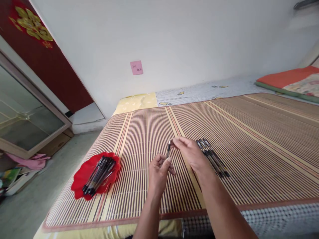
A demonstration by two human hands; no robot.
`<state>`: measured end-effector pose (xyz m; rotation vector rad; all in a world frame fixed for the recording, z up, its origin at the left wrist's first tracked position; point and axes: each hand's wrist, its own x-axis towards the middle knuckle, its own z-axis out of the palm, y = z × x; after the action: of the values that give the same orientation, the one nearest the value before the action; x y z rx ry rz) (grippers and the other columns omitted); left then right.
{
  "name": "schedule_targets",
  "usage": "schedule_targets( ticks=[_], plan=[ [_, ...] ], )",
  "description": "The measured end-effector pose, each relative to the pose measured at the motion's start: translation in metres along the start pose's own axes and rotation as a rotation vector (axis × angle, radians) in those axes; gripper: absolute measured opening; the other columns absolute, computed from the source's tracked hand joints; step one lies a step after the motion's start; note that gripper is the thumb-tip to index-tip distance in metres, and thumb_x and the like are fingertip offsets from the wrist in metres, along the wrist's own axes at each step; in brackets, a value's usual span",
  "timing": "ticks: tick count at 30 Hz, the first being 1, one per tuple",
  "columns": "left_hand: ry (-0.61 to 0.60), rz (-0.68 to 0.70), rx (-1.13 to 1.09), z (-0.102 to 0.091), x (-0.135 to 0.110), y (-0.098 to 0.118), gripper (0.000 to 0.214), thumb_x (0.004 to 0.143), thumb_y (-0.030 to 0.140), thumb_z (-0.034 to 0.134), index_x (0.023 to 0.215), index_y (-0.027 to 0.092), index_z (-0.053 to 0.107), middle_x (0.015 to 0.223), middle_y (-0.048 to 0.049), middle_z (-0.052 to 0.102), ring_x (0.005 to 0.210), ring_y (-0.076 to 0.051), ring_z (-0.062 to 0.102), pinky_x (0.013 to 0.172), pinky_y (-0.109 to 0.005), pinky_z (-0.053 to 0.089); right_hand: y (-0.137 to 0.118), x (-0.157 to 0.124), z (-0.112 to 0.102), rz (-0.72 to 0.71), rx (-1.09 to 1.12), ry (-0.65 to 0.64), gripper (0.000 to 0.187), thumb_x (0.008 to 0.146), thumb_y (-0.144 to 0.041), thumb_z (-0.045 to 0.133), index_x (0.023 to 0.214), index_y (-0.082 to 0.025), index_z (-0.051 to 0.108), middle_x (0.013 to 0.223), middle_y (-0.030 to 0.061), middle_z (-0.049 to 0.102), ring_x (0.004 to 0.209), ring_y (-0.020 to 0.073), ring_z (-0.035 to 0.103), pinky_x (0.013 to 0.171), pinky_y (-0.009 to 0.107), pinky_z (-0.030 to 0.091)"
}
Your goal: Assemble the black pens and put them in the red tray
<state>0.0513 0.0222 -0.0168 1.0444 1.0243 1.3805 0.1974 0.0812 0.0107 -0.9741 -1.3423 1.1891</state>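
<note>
A dark pen (168,148) stands nearly upright above the mat, its lower part pinched between the thumb and fingers of my left hand (159,169). The fingers of my right hand (187,151) close on the pen's upper end, where something pale shows; whether that is a cap or a tip I cannot tell. Just right of my right hand, a few black pens (213,158) lie side by side on the mat, slanting. To the left, a red scalloped plate (78,181) holds a pile of several black pens (101,174).
A striped bamboo mat (142,132) covers the bed, with checked and yellow cloth (136,102) showing behind it. Folded orange bedding (281,78) lies at the far right. A pink note (136,67) is stuck on the white wall. At left stands a glass-panelled door (27,109).
</note>
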Motion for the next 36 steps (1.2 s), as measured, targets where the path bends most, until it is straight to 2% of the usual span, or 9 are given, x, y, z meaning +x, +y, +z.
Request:
schedule_targets(
  ticks=[3,6,10,15,18,21,26,31,36],
  plan=[
    [0.040,-0.006,-0.013,-0.003,0.002,0.001,0.035,0.083,0.046,0.076,0.075,0.019,0.055,0.061,0.0036,0.062,0.047,-0.011,0.060,0.049,-0.022,0.045,0.005,0.003,-0.023,0.015,-0.073,0.164,0.037,0.096,-0.044,0.054,0.119,-0.021,0.072,0.114,0.0093,0.076,0.096,0.0206,0.071,0.091,0.037,0.054],
    [0.068,-0.014,-0.037,-0.008,0.005,-0.001,0.033,0.086,0.047,0.072,0.079,0.018,0.057,0.064,0.0022,0.064,0.050,-0.010,0.060,0.051,-0.022,0.043,0.014,0.006,-0.045,0.031,-0.253,0.303,0.038,0.098,-0.029,0.045,0.123,-0.015,0.070,0.115,0.0125,0.077,0.097,0.0217,0.072,0.090,0.036,0.055],
    [0.098,-0.042,-0.115,-0.012,0.007,-0.006,0.036,0.085,0.050,0.072,0.083,0.017,0.059,0.066,0.0008,0.066,0.049,-0.009,0.058,0.051,-0.022,0.040,0.026,0.009,-0.050,0.069,-0.718,0.219,0.039,0.096,-0.016,0.041,0.120,-0.013,0.073,0.119,0.0157,0.076,0.110,0.0244,0.070,0.096,0.035,0.052],
    [0.118,-0.076,-0.137,-0.016,0.009,-0.008,0.036,0.084,0.049,0.074,0.092,0.016,0.063,0.067,0.0006,0.067,0.049,-0.009,0.056,0.049,-0.021,0.037,0.039,0.010,-0.030,0.147,-1.247,0.035,0.038,0.094,-0.006,0.044,0.115,-0.012,0.076,0.114,0.0181,0.076,0.107,0.0265,0.070,0.088,0.032,0.049],
    [0.118,-0.084,-0.153,-0.017,0.009,-0.008,0.035,0.084,0.048,0.075,0.093,0.016,0.064,0.068,0.0004,0.066,0.049,-0.008,0.054,0.048,-0.021,0.035,0.043,0.010,-0.021,0.168,-1.266,-0.002,0.033,0.092,-0.004,0.049,0.106,-0.009,0.078,0.109,0.0210,0.076,0.103,0.0291,0.070,0.085,0.034,0.049],
    [0.117,-0.091,-0.170,-0.017,0.009,-0.006,0.037,0.082,0.049,0.077,0.093,0.016,0.066,0.068,0.0004,0.066,0.049,-0.007,0.051,0.047,-0.020,0.034,0.041,0.010,-0.019,0.135,-1.213,-0.037,0.031,0.095,-0.011,0.051,0.110,-0.014,0.078,0.112,0.0145,0.077,0.106,0.0246,0.070,0.086,0.030,0.048],
    [0.133,-0.122,-0.144,-0.018,0.007,-0.002,0.047,0.083,0.057,0.074,0.103,0.015,0.068,0.069,-0.0004,0.067,0.049,-0.006,0.047,0.047,-0.021,0.032,0.037,0.009,-0.017,0.120,-1.213,0.040,0.031,0.100,-0.016,0.048,0.118,-0.017,0.073,0.115,0.0117,0.076,0.103,0.0224,0.070,0.080,0.028,0.045],
    [0.108,-0.132,-0.126,-0.017,0.006,-0.001,0.047,0.084,0.057,0.072,0.104,0.014,0.070,0.068,-0.0012,0.066,0.048,-0.006,0.045,0.047,-0.021,0.029,0.041,0.009,-0.001,0.140,-1.313,-0.045,0.015,0.092,-0.018,0.064,0.102,-0.016,0.075,0.106,0.0141,0.076,0.103,0.0278,0.067,0.081,0.033,0.043],
    [0.084,-0.110,-0.125,-0.017,0.008,-0.004,0.042,0.085,0.053,0.072,0.101,0.014,0.071,0.066,-0.0004,0.065,0.047,-0.006,0.043,0.046,-0.021,0.026,0.043,0.007,0.016,0.148,-1.261,-0.078,0.009,0.089,-0.012,0.064,0.092,-0.017,0.071,0.100,0.0122,0.076,0.098,0.0235,0.068,0.080,0.031,0.042]
  ],
)
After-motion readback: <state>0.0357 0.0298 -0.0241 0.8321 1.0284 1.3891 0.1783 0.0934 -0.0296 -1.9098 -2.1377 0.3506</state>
